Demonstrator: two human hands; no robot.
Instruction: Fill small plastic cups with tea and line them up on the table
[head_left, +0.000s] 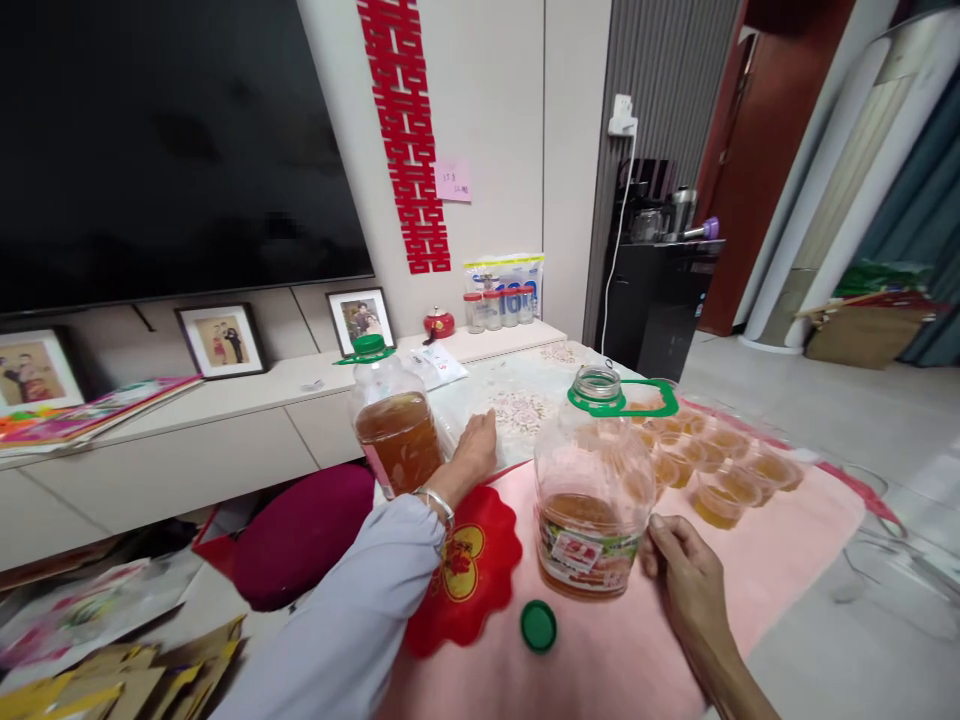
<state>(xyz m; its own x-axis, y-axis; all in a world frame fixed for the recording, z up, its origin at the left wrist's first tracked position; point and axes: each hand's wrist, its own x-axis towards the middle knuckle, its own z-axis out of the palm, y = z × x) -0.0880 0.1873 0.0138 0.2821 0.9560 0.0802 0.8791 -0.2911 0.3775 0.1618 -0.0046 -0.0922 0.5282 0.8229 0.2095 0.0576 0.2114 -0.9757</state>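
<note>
A clear plastic jug (592, 530) with a green handle ring stands uncapped on the pink cloth, its lower part full of amber liquid. My right hand (686, 565) is at its right side, fingers loosely bent, the tips at or very near the wall. In front of the jug lies a green cap (538, 626). My left hand (474, 450) reaches forward over the table's far part, fingers stretched out and partly hidden, holding nothing that I can see. Left of that wrist stands a second jug (401, 430), green-capped and fuller of amber liquid.
Several clear plastic cups (724, 490) of amber liquid crowd the table's right side. A red scalloped tray (484, 560) lies under my left forearm. Beyond are a floral plastic cover (517, 405) and a low cabinet (300, 395). A maroon stool (307, 540) stands at left.
</note>
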